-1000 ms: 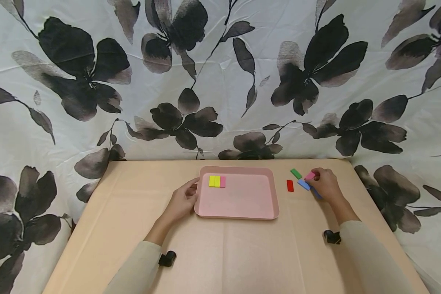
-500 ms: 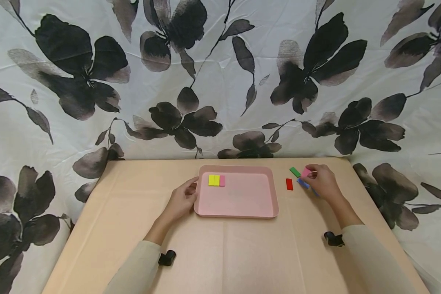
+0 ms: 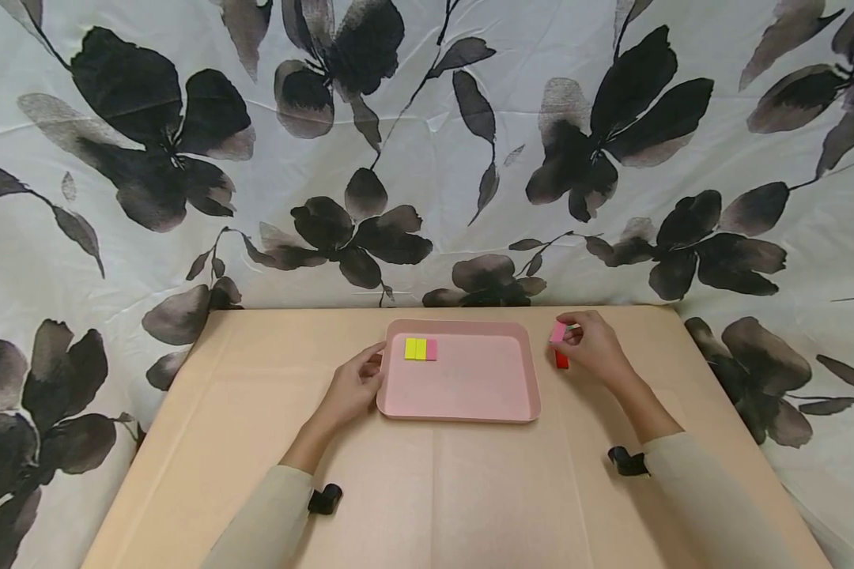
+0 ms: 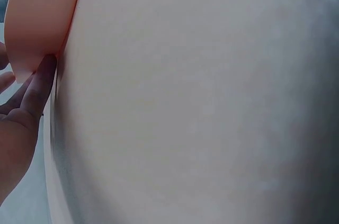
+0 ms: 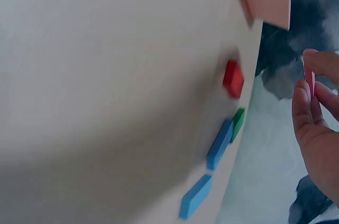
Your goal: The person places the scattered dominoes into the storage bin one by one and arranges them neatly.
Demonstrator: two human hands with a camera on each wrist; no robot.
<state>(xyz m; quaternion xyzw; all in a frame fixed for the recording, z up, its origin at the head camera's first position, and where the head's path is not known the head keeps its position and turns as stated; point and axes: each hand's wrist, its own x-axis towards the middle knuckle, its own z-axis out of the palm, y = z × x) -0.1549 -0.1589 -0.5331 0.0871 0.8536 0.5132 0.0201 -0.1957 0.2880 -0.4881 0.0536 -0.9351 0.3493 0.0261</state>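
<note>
My left hand (image 3: pixel 356 387) holds the left side of a pink tray (image 3: pixel 462 415), its fingertips at the rim and wall. In the left wrist view, the fingers meet the tray wall (image 4: pixel 39 17). Inside the tray, two yellow blocks (image 3: pixel 415 349) and a pink block (image 3: pixel 431 350) sit side by side at the upper left. My right hand (image 3: pixel 594 348) pinches another pink block (image 3: pixel 558 331), raised in front of a red block (image 3: pixel 561 360). The right wrist view shows the red block (image 5: pixel 233 79), a green block (image 5: pixel 238 124) and two blue blocks (image 5: pixel 220 143) on the table.
The tan table (image 3: pixel 434 498) reaches back to a white cloth with dark flowers (image 3: pixel 363 237). The loose blocks lie to the right of the tray, mostly hidden behind the right hand in the head view. A black wrist camera (image 3: pixel 628 461) sits beside the right sleeve.
My right hand has lifted the pink block from beside the blue blocks and moved it left, over toward the red block. The left hand and tray stay put.
</note>
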